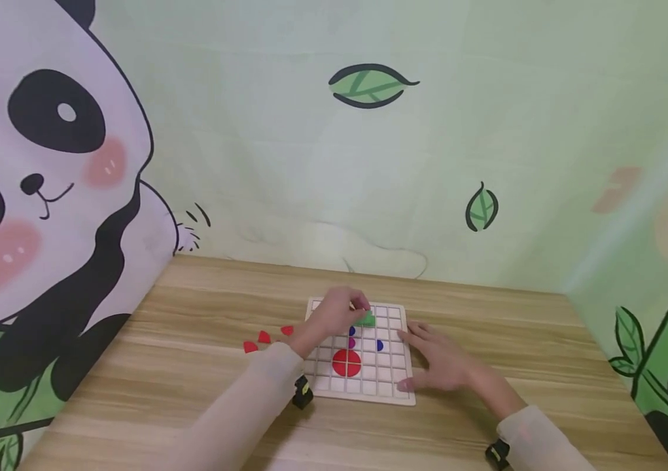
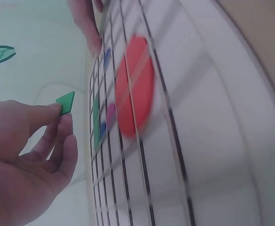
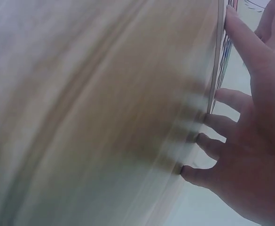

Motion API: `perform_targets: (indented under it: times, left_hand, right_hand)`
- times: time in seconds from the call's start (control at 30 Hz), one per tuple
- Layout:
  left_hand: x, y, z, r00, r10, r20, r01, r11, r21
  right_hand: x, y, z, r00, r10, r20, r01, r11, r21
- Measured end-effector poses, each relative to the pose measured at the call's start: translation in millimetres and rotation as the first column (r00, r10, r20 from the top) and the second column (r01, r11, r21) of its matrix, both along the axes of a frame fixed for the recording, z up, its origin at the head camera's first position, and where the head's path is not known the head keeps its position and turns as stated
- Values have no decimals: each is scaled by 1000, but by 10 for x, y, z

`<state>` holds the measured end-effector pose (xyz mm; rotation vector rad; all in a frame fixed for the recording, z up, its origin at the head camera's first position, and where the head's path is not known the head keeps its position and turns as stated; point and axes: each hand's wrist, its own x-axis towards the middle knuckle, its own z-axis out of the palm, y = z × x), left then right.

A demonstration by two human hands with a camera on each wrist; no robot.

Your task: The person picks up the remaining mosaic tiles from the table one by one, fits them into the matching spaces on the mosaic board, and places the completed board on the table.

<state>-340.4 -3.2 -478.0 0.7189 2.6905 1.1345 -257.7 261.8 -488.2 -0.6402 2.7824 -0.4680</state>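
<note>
My left hand (image 1: 335,311) is over the far part of a white gridded board (image 1: 389,387). Between thumb and fingertips it pinches a small flat green tile (image 2: 66,103), held just off the board. More green (image 2: 96,123) lies on the grid close by. A red disc made of quarter pieces (image 1: 347,363) fills squares near the board's front. Small blue pieces (image 1: 379,345) and a magenta piece (image 1: 352,343) lie farther up. My right hand (image 1: 442,358), fingers spread, rests along the board's right edge, thumb near the front corner.
Several loose red quarter pieces (image 1: 264,337) lie on the wooden table (image 1: 204,301) left of the board. A pale green backdrop (image 1: 263,131) with a panda and leaves stands behind the table. Each wrist wears a small black device (image 1: 303,392).
</note>
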Motion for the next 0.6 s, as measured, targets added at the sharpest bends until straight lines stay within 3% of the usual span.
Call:
perform_targets:
  times: [0.33, 0.6]
  left_hand:
    - [-85, 293, -72, 999, 10, 36, -10, 1000, 23]
    - [-115, 435, -112, 999, 29, 16, -28, 998, -56]
  right_hand:
    - [-16, 22, -16, 1000, 20, -5, -20, 1000, -20]
    - [-5, 34, -13, 1000, 16, -8, -16, 1000, -21]
